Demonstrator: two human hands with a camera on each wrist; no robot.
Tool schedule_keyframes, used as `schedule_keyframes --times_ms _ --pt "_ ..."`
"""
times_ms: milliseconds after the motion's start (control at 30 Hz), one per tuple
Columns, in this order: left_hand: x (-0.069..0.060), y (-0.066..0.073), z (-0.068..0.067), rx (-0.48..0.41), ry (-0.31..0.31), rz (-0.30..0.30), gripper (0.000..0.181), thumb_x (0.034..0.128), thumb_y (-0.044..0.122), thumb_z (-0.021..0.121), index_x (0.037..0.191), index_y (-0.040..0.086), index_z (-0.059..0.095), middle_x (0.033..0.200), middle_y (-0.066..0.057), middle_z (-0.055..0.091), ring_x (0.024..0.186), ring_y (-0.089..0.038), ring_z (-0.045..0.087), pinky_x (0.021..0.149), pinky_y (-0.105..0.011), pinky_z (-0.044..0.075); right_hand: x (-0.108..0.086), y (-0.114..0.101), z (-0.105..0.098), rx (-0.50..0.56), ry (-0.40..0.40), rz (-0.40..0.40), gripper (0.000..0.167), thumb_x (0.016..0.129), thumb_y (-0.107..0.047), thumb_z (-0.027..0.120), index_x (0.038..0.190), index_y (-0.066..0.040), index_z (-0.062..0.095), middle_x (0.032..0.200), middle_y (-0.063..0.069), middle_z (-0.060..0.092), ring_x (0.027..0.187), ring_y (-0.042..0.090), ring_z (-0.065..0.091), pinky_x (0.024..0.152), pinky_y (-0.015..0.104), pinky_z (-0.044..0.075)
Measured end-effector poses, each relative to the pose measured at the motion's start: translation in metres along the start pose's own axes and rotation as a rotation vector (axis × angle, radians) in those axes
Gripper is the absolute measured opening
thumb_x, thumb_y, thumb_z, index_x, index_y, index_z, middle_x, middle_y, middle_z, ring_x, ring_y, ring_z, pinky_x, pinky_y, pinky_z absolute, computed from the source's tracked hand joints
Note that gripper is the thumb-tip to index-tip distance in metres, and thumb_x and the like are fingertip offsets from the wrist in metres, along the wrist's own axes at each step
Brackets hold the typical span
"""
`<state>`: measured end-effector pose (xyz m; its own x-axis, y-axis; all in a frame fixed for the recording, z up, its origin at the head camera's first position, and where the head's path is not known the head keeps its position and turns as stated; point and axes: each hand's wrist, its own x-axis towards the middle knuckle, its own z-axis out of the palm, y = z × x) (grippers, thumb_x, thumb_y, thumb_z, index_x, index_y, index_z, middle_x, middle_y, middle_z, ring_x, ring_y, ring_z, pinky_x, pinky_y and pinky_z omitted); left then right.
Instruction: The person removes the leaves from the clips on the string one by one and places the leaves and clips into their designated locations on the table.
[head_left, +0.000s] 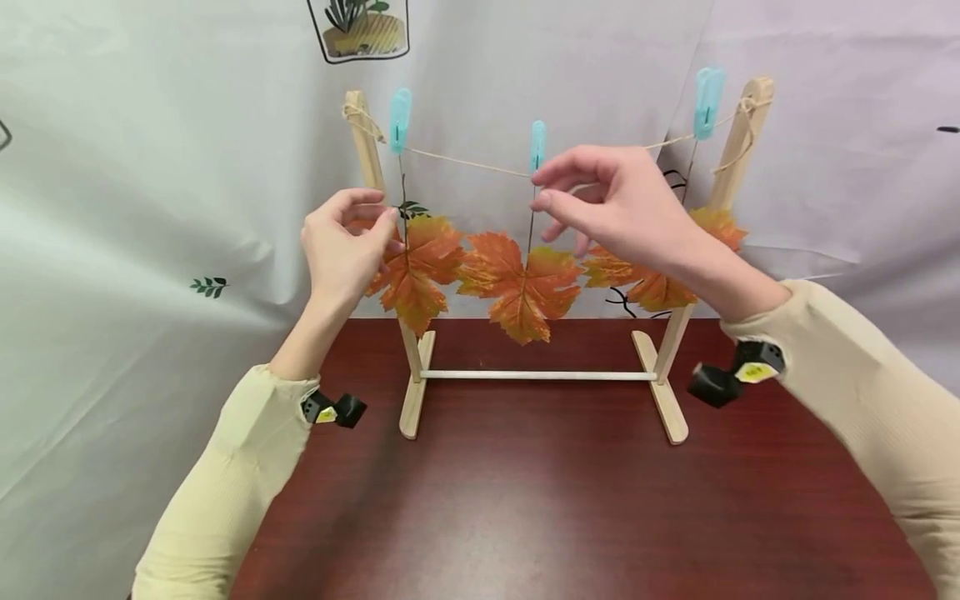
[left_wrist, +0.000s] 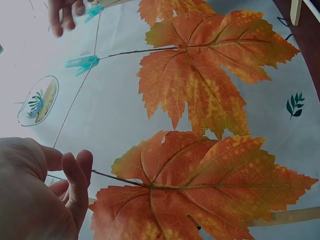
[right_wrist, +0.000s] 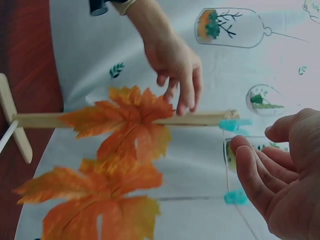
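Three orange maple leaves hang by thin stems from blue clothespins on a string. My left hand [head_left: 345, 246] is beside the left leaf [head_left: 420, 271], its fingers loosely bent near the stem, gripping nothing that I can see. Above that leaf stands the left clothespin [head_left: 401, 121]. My right hand [head_left: 611, 200] hovers near the middle clothespin [head_left: 537, 143], thumb and fingers apart with nothing between them. Below it hangs the middle leaf [head_left: 522, 287]. The right leaf [head_left: 652, 279] is partly hidden behind my right hand and forearm; its clothespin [head_left: 707, 104] is visible.
The string [head_left: 465, 162] runs between two wooden posts [head_left: 742, 142], tied at their tops. A white rod [head_left: 536, 375] joins the feet of the stand on a dark red table [head_left: 525, 500]. A printed pale cloth [head_left: 187, 167] hangs behind.
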<state>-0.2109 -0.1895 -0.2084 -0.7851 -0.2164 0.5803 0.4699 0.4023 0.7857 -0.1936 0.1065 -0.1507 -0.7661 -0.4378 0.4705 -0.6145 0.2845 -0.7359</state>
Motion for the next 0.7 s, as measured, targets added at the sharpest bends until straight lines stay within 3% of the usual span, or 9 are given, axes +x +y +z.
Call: schedule_keyframes --times_ms 367,700 --pt "0.008 0.000 0.007 -0.018 0.014 -0.023 0.024 0.0908 0.015 0.072 0.112 0.004 0.071 0.093 -0.008 0.072 0.056 -0.019 0.068 0.045 -0.023 0.051 0.044 -0.025 0.026 0.035 -0.011 -0.025 0.025 0.097 -0.014 0.064 0.120 -0.004 0.067 0.102 0.009 0.067 0.083 0.022 0.071 0.058 0.035 0.057" --pt "0.010 0.003 0.013 -0.007 0.028 -0.005 0.025 0.0897 0.012 0.072 0.113 0.003 0.072 0.089 -0.011 0.072 0.051 -0.010 0.065 0.055 -0.025 0.056 0.077 -0.033 0.047 0.010 0.004 0.056 0.031 0.098 -0.019 0.063 0.125 -0.004 0.061 0.110 0.006 0.065 0.086 0.015 0.071 0.065 0.034 0.058"
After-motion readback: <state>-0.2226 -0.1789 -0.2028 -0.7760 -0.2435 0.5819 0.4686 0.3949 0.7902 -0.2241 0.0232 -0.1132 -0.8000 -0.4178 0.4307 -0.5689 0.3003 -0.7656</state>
